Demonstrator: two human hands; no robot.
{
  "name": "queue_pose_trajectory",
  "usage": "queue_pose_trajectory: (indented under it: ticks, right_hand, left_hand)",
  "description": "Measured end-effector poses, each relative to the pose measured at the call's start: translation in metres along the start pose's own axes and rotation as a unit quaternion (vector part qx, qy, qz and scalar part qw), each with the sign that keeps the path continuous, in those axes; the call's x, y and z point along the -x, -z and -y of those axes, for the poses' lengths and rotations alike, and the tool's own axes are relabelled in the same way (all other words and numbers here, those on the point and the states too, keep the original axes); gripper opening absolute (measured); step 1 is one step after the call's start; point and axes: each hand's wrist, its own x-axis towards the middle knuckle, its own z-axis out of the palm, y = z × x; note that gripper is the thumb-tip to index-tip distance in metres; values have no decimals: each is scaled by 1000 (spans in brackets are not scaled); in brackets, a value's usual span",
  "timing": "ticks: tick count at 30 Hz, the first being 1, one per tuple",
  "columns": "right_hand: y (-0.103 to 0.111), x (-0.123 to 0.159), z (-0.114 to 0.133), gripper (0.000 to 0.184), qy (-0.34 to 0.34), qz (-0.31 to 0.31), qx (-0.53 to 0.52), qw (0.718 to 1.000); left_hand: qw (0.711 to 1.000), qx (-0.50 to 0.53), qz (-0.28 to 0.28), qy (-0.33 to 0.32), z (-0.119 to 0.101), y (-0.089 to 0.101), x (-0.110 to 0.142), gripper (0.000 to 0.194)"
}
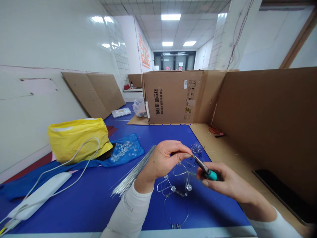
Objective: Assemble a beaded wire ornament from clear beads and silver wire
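My left hand [168, 162] pinches a thin wire of a clear beaded wire piece [173, 186], which hangs below it in loops over the blue tabletop [213, 211]. Several clear round beads sit along the loops. My right hand [225, 181] grips small pliers with a teal handle [206, 171], their steel jaws reaching toward the wire by my left fingertips. A cluster of clear crystals [196, 148] lies just beyond the jaws. Close to my left wrist, a bundle of long, thin silver wires [133, 172] lies on the table, its near end partly hidden by my forearm.
Loose clear beads [123, 150] lie on a blue cloth [131, 148] beside a yellow bag [79, 140]. A white power adapter [39, 195] and its cable lie at the left. Cardboard panels [262, 112] stand behind and right; a black flat object [279, 195] lies at right.
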Motion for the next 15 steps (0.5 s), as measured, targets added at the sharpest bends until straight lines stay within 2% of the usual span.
queue_pose_trajectory:
  ticks: [9, 15]
  right_hand:
    - [-1, -1, -6, 20, 0, 13, -23, 1000]
    - [-3, -2, -5, 18, -6, 5, -9, 1000]
  left_hand:
    - [1000, 28, 11, 0, 0, -1, 0, 11]
    - [999, 28, 13, 24, 0, -1, -1, 13]
